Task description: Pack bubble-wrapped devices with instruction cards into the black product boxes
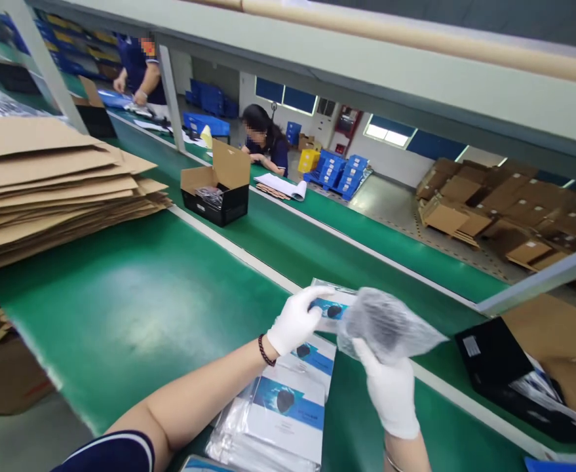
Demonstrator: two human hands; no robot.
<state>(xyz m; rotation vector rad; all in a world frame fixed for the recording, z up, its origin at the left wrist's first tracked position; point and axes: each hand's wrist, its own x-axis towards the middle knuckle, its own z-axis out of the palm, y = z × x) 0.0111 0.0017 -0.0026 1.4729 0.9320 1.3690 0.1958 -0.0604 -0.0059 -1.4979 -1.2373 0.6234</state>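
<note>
Both my hands wear white gloves. My right hand point(390, 387) grips a clear bubble-wrap bag point(386, 324) with a dark item inside, held up above the green belt. My left hand point(295, 321) pinches a white and blue booklet point(329, 308) in a clear sleeve, just left of the bag. Under my left forearm lies a stack of the same sleeved booklets point(282, 410) on the green bench.
A tall pile of flat cardboard sheets point(46, 183) fills the left. An open black box with cardboard flaps point(216, 190) stands on the green conveyor point(288, 246). Another open black box point(508, 367) is at the right. Two people work further along the line. Cartons sit on floor pallets point(504, 210).
</note>
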